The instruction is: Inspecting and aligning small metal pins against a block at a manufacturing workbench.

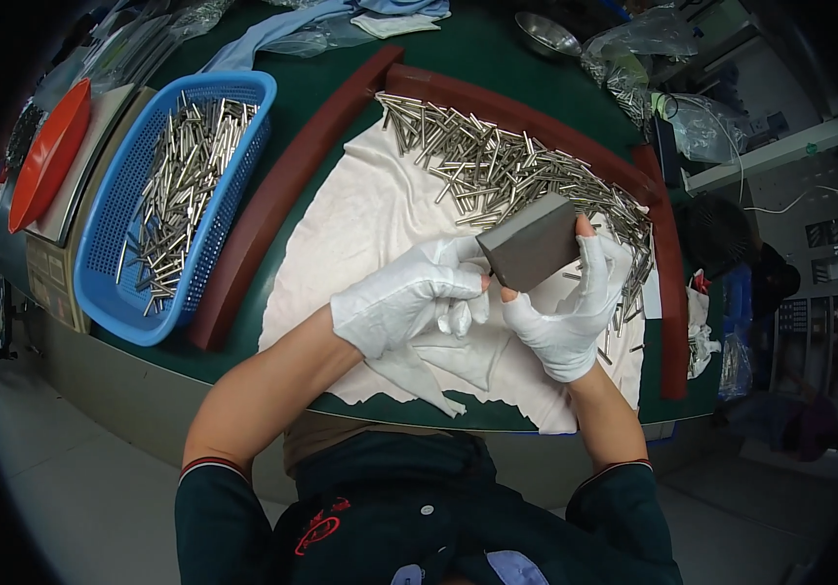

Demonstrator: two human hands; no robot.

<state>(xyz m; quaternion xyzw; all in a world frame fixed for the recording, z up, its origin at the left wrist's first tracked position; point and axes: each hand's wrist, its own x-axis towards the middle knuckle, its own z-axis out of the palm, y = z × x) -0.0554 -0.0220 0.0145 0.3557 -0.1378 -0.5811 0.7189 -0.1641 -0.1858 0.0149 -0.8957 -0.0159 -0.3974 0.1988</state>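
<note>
My right hand [580, 312], in a white glove with bare fingertips, grips a dark grey rectangular block [534, 244] between thumb and fingers. At the block's left edge is my left hand [414, 292], gloved the same way. Its thumb and forefinger are pinched together and the other fingers curl under; anything between them is too small or hidden to make out. Just beyond both hands, many short metal rods [497, 161] lie heaped on a pale cloth [326, 263]. A loose white scrap of fabric [438, 361] rests below my left hand.
Dark red rails [272, 210] border the cloth at left, back and right. Left of them, a blue perforated basket [131, 312] holds more metal rods, beside an orange-red tray [48, 156]. A metal bowl [547, 35] and clear plastic bags [706, 127] sit at the back right.
</note>
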